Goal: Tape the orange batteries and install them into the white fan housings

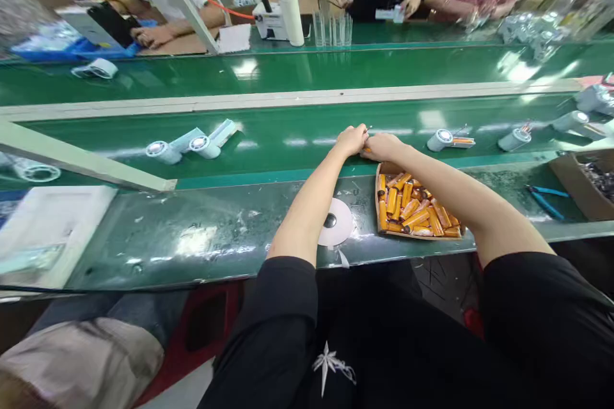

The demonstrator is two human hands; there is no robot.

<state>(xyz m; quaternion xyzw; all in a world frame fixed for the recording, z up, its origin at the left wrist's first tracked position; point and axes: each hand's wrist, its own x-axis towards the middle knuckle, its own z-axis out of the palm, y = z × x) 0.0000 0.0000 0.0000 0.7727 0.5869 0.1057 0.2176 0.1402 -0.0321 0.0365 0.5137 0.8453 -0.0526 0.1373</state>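
Over the near belt, my left hand [352, 140] and my right hand [384, 147] meet with fingers closed. A bit of an orange battery [368, 149] shows at my right fingertips; the hands hide the rest. What my left fingers pinch is too small to make out. Below my right forearm, a cardboard box [378, 217] holds several orange batteries [410, 208] with wires. A white paper-faced roll [341, 223] lies beside my left forearm, a loose strip hanging at the bench edge.
Light-blue cylindrical housings [204, 147] lie on the belt [288, 156], left and right of my hands. Blue-handled pliers [549, 201] and a box of small metal parts [575, 188] are at right. A slanted metal post [86, 156] crosses the left. Co-workers sit across the line.
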